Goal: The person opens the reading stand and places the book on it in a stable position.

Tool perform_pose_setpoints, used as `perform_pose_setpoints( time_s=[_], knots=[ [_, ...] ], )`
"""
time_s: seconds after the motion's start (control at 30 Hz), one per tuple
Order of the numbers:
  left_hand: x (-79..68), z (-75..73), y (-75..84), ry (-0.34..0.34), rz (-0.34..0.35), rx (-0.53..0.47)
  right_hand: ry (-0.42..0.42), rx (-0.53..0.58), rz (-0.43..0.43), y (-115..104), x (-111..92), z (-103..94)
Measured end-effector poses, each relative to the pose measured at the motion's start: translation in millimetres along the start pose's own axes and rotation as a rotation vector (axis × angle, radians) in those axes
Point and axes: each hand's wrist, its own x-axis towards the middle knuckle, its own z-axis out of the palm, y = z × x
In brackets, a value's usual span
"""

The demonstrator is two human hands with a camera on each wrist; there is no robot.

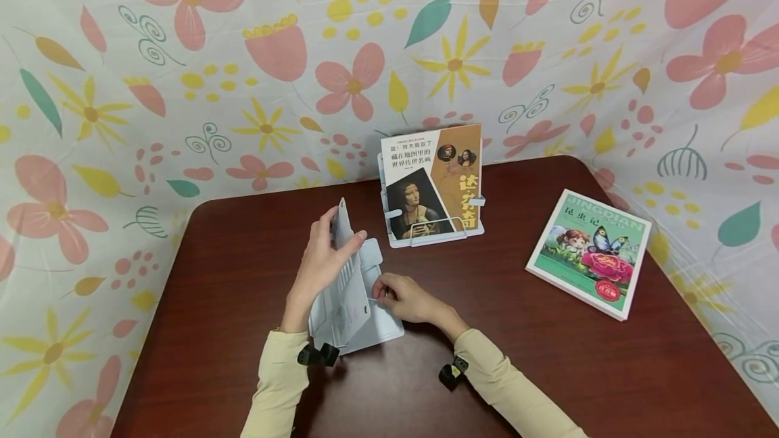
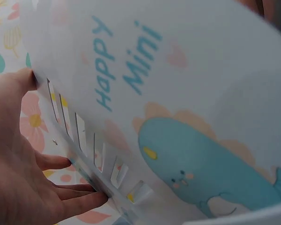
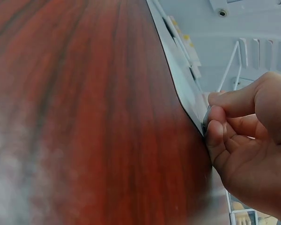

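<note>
A pale blue folding book stand [image 1: 354, 309] is on the table, its back panel tilted up from the flat base [image 1: 380, 331]. My left hand [image 1: 321, 259] grips the panel's upper edge, thumb on one side and fingers on the other. In the left wrist view the panel [image 2: 117, 51] has slots, a blue dinosaur print and "Happy Mini" lettering. Low at the base's right side, my right hand [image 1: 409, 297] has its fingertips curled together. In the right wrist view a thin white wire [image 3: 228, 66] runs to those pinching fingers [image 3: 234, 101], which partly hide its end.
Behind, a second book stand [image 1: 398, 242] holds an upright book [image 1: 447, 164] with a portrait cover. At the right, a thick green-covered book [image 1: 566, 238] lies flat on the dark red table [image 1: 243, 303]. Flower-patterned cloth [image 1: 365, 12] hangs round the table's back and sides.
</note>
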Motion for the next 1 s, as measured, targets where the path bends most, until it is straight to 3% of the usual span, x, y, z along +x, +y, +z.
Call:
perform_pose_setpoints(
  time_s=[0.2, 0.47, 0.7, 0.87, 1.0],
  knots=[
    [2.2, -1.4, -3.0, -0.025, 0.015, -0.002, -0.018, 0.048, 0.004, -12.0, -6.7, -8.3],
    [17.8, -19.9, -36.4, 0.026, 0.175, -0.015, -0.121, 0.162, -0.116, -63.8, -23.0, -19.3],
    [22.2, -29.8, -57.8, -0.054, 0.147, -0.054, -0.015, 0.19, -0.215, -68.7, -28.9, -5.6],
    [19.3, -35.8, -64.9, -0.012, 0.128, -0.074, 0.042, 0.187, -0.269, -65.3, -28.8, 0.8],
    [14.1, -45.3, -72.0, 0.016, 0.079, -0.081, 0.047, 0.228, -0.238, -63.3, -26.9, 1.7]
  ],
)
